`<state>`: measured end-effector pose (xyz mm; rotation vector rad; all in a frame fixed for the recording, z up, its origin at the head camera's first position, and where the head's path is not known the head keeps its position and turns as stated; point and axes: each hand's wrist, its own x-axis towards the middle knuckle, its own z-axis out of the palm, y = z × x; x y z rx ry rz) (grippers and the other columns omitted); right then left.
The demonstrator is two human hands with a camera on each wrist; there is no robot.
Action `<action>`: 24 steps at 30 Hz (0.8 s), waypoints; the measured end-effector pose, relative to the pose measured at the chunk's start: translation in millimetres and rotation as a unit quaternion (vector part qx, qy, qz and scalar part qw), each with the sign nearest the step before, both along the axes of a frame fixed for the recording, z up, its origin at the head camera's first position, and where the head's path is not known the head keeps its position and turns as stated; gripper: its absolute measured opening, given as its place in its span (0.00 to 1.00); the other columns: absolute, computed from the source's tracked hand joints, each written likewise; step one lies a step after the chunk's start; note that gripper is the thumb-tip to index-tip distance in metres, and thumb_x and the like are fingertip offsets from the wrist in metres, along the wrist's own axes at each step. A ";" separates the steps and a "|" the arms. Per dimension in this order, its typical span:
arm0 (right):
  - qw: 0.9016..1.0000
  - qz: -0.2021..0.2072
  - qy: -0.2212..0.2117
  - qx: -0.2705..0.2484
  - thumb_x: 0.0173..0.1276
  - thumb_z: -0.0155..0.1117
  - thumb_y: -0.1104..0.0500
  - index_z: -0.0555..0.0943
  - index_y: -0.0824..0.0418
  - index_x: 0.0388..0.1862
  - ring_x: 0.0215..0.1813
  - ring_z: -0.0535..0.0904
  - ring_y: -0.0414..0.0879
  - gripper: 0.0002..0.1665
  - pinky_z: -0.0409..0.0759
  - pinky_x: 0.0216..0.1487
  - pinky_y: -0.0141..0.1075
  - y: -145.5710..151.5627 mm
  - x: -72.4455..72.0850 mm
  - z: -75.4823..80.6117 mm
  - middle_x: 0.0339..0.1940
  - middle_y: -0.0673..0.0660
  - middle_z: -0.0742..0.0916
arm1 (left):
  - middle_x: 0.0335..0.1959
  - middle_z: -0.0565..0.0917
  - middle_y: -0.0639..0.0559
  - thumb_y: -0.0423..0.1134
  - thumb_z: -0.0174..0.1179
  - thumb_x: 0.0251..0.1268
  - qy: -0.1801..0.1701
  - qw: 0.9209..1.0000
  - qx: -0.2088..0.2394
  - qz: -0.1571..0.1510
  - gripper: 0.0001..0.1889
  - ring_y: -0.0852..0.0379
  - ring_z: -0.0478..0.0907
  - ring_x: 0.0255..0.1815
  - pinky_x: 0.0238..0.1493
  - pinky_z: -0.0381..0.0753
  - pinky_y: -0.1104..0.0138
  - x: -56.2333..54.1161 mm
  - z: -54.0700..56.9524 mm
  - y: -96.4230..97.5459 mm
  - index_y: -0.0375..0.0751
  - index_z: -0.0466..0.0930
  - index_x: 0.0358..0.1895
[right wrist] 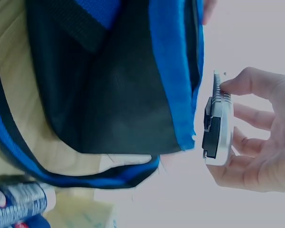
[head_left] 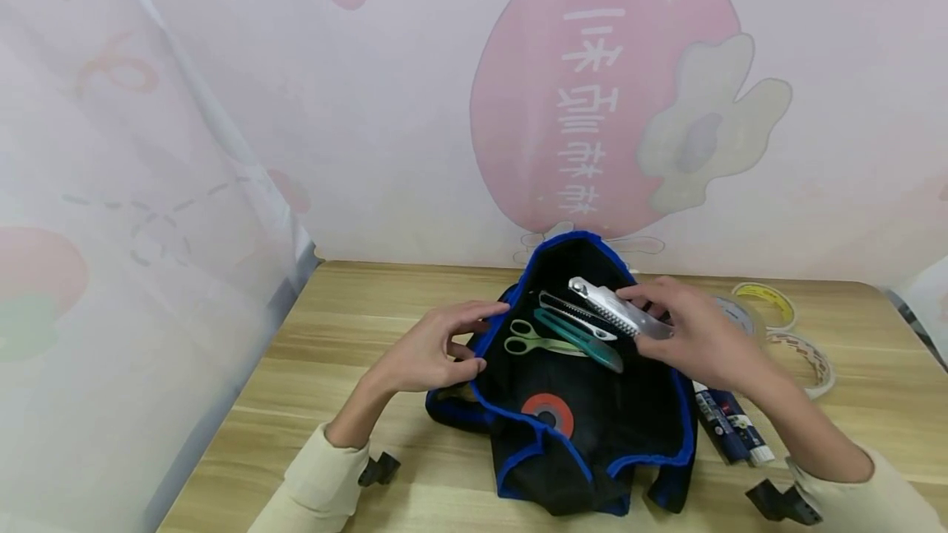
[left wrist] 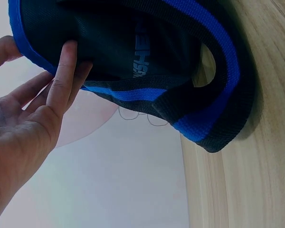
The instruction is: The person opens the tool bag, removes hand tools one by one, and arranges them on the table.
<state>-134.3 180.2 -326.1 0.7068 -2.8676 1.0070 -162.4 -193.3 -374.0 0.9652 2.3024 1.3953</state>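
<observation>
Head view shows my right hand (head_left: 699,337) pinching a silver utility knife (head_left: 606,303) above the open black bag (head_left: 603,398), which sits on the desk (head_left: 296,401) between its left and right edges; my left hand (head_left: 431,345) spreads relaxed fingers against the blue rim (head_left: 535,258).

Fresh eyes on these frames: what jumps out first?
Probably the bag, black with blue trim, gaping open on the table. Next, the silver cutter in the right hand at the bag's mouth, and the green scissors inside. Behind, the big pink circle on the backdrop competes for attention.
</observation>
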 end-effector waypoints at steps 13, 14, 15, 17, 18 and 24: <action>0.999 -0.044 0.004 -0.017 0.66 0.77 0.68 0.82 0.64 0.70 0.47 0.82 0.46 0.32 0.88 0.39 0.36 51.0 18.8 -10.4 0.57 0.64 0.87 | 0.83 0.68 0.41 0.28 0.64 0.67 0.006 1.000 -0.001 0.006 0.39 0.36 0.77 0.74 0.54 0.91 0.64 1.0 -0.1 -1.0 0.44 0.68 0.82; 0.999 -0.046 0.002 -0.017 0.66 0.77 0.69 0.82 0.65 0.70 0.47 0.81 0.43 0.32 0.88 0.39 0.36 55.5 20.6 -12.7 0.57 0.64 0.87 | 0.83 0.68 0.41 0.28 0.64 0.67 0.005 1.000 -0.002 0.006 0.39 0.36 0.77 0.74 0.54 0.91 0.64 0.9 -0.1 -0.9 0.44 0.68 0.82; 0.999 -0.050 0.001 -0.017 0.66 0.77 0.69 0.82 0.65 0.69 0.46 0.80 0.39 0.32 0.88 0.39 0.36 60.1 22.6 -15.2 0.57 0.64 0.86 | 0.83 0.68 0.41 0.28 0.64 0.67 0.005 1.000 -0.002 0.005 0.39 0.36 0.77 0.74 0.54 0.91 0.64 0.9 -0.1 -0.8 0.44 0.68 0.83; 0.998 -0.058 0.006 -0.016 0.64 0.77 0.69 0.83 0.65 0.68 0.45 0.78 0.33 0.32 0.88 0.38 0.36 69.1 27.0 -20.9 0.57 0.65 0.86 | 0.83 0.68 0.41 0.28 0.64 0.67 0.003 1.000 -0.003 0.003 0.39 0.35 0.76 0.75 0.54 0.91 0.64 0.8 -0.1 -0.6 0.43 0.67 0.83; 0.998 -0.063 0.008 -0.015 0.64 0.78 0.70 0.83 0.65 0.68 0.44 0.77 0.31 0.32 0.88 0.37 0.36 73.6 29.0 -23.8 0.58 0.66 0.85 | 0.83 0.67 0.41 0.28 0.63 0.67 0.003 1.000 -0.003 0.002 0.39 0.35 0.76 0.75 0.54 0.91 0.64 0.8 0.0 -0.6 0.43 0.67 0.83; 0.995 -0.097 -0.007 -0.007 0.63 0.78 0.70 0.82 0.65 0.68 0.43 0.76 0.26 0.34 0.88 0.35 0.35 95.9 40.7 -40.9 0.59 0.72 0.84 | 0.83 0.67 0.40 0.28 0.63 0.67 0.002 1.000 -0.002 0.000 0.39 0.35 0.76 0.75 0.54 0.91 0.64 0.6 -0.1 -0.4 0.42 0.67 0.83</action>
